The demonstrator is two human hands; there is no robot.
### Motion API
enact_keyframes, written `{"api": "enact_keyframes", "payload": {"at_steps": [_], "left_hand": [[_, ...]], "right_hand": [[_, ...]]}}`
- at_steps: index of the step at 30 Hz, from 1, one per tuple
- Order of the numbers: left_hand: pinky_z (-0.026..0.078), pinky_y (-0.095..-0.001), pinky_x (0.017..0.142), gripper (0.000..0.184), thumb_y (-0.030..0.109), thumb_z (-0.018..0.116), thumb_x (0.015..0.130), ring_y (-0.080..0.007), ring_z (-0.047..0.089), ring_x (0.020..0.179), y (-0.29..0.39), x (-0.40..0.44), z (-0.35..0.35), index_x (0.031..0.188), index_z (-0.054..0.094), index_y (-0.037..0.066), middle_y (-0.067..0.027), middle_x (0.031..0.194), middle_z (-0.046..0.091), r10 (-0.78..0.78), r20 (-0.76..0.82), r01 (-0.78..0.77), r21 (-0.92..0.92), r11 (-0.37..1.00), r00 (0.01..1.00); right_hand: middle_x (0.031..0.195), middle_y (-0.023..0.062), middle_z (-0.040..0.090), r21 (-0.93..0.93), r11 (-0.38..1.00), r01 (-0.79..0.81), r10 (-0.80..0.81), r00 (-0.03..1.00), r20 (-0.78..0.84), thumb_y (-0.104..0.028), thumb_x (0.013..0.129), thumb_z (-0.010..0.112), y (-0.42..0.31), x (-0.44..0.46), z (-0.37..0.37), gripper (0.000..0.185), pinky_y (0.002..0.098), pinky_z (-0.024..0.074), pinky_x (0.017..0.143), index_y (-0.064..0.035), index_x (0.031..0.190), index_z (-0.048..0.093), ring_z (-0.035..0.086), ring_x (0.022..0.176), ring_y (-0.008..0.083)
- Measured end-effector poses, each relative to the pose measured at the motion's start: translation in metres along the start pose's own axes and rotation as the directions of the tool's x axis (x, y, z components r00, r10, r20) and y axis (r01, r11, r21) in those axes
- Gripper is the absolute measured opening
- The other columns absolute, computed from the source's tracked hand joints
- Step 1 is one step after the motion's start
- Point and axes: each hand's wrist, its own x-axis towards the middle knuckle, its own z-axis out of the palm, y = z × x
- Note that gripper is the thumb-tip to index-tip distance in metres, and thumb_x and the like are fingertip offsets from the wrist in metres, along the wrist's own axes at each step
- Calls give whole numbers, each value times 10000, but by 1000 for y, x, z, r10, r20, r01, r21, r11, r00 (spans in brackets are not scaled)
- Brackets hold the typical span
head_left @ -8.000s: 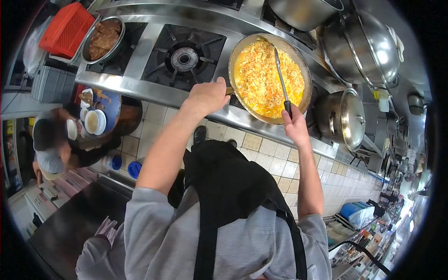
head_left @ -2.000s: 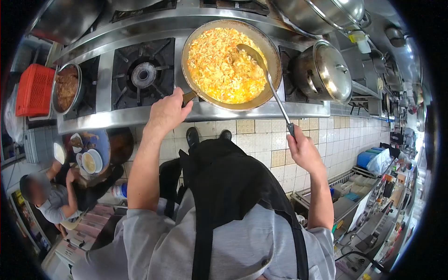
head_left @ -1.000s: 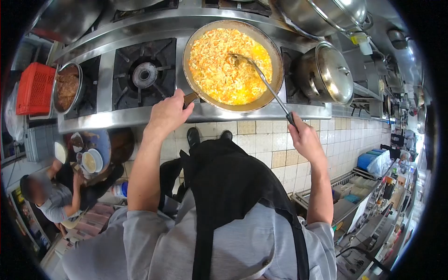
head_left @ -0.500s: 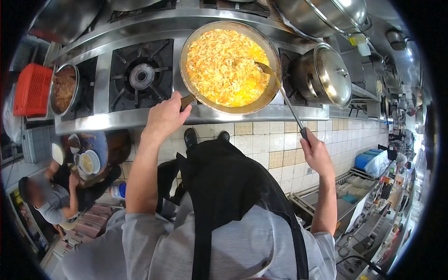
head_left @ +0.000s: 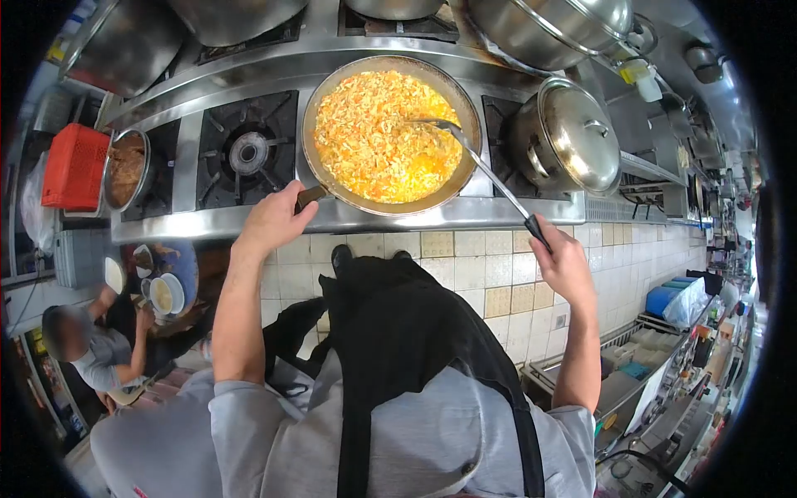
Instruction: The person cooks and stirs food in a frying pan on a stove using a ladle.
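Observation:
A wide frying pan [head_left: 471,137] sits on the stove, filled with a yellow-orange, rice-like mixture [head_left: 378,137] that is wet and glossy along its right side. My left hand [head_left: 270,224] is closed round the pan's short brown handle [head_left: 311,196] at the front left. In my right hand [head_left: 564,264] is the black grip of a metal ladle [head_left: 494,176]. Its shaft crosses over the pan's right rim. The ladle's head rests in the mixture right of the middle, its lower part hidden by the food.
Left of the pan is an unlit burner [head_left: 248,154], then a bowl of brown food [head_left: 126,170] and a red basket [head_left: 75,166]. A lidded pot [head_left: 581,137] stands close on the right. Larger pots line the back. A seated person [head_left: 104,353] works at lower left.
The ladle's head has moved left through the mixture and turned. The wet yellow area at the right looks smaller. My left hand still holds the pan handle. The whole view has shifted slightly.

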Motion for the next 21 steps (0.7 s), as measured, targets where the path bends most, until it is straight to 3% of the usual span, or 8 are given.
{"api": "enact_keyframes", "payload": {"at_steps": [1,8,10,12,13,16,20,21], "left_hand": [[552,-528,771,376,371,685,979,-440,727,897,2,-3,2,1155,615,46,-215,905,746,3,-7,-3,6,1000,1000],[539,-506,748,391,352,700,977,-417,715,842,-20,17,-12,1174,598,30,-220,865,723,69,12,-69,-27,997,998],[522,-462,705,393,339,721,971,-364,700,781,-25,25,-20,1177,593,30,-196,825,695,36,44,-34,-51,998,998],[530,-478,726,402,343,708,981,-383,708,808,-35,28,-19,1187,571,25,-208,849,705,41,44,-38,-57,998,998],[534,-485,737,407,345,701,987,-393,712,822,-37,32,-19,1191,560,22,-214,862,709,43,35,-41,-68,997,998],[547,-512,774,425,362,682,1000,-419,724,886,-34,31,-14,1199,539,15,-226,905,726,29,4,-29,-19,999,1000],[556,-530,802,435,378,664,1010,-450,723,913,-29,28,-23,1223,533,22,-231,942,738,17,64,-16,-19,1000,998],[556,-532,802,437,379,663,1011,-451,723,911,-30,30,-23,1228,532,23,-230,941,738,22,64,-21,-12,1000,998]], "right_hand": [[942,266,723,-2,1000,0,0,1000,5,-107,980,715,3,-5,-5,425,425,561,766,23,1379,650,720,833,411],[991,272,725,108,991,-83,73,993,87,-86,963,721,17,-10,9,416,431,564,798,35,1356,655,734,907,430],[1023,291,723,99,995,-4,-1,999,45,-93,961,726,9,8,30,426,450,568,816,41,1358,649,727,930,453],[1032,297,722,10,999,39,-40,997,61,-93,961,726,-10,28,42,428,460,569,824,39,1361,647,722,936,461],[1031,297,722,0,987,164,-164,986,13,-94,958,731,-19,37,45,439,469,570,829,29,1371,643,719,936,462],[1032,290,729,1,1000,16,-16,998,60,-93,955,736,-45,54,30,434,458,574,830,24,1364,650,720,941,458],[1046,279,741,48,999,25,-25,1000,11,-94,963,739,-45,58,31,413,416,579,837,27,1351,664,746,940,419],[1047,277,743,68,997,-46,42,998,49,-88,964,741,-52,59,29,418,400,578,841,24,1359,663,756,929,394]]}}
